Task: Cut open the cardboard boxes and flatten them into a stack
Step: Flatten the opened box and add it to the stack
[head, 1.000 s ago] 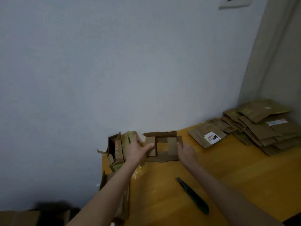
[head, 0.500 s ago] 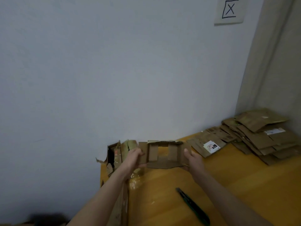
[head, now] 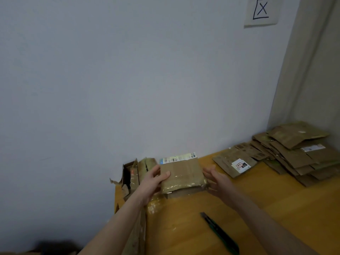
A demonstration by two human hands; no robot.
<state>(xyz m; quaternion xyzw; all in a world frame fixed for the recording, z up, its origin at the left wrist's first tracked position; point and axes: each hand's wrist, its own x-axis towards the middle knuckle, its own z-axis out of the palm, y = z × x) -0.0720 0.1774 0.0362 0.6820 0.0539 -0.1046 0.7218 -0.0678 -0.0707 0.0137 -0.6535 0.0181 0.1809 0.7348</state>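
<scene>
I hold a small brown cardboard box (head: pixel 182 173) just above the yellow table (head: pixel 276 208), its taped face turned toward me and a blue-and-white label on its far edge. My left hand (head: pixel 152 183) grips its left edge, thumb on the taped face. My right hand (head: pixel 217 178) is at the box's right edge with the fingers nearly straight; I cannot tell whether they touch it. A green box cutter (head: pixel 220 234) lies on the table nearer to me. Flattened boxes (head: pixel 294 153) are piled at the far right.
Several torn, unflattened boxes (head: pixel 134 173) stand at the table's left corner against the wall. More cardboard (head: pixel 137 234) hangs over the table's left edge. A paper sign with an X (head: pixel 261 10) is on the wall above.
The box has been turned over: its open, flapped side faced me before, and now the taped face does. My right hand has loosened from its right edge.
</scene>
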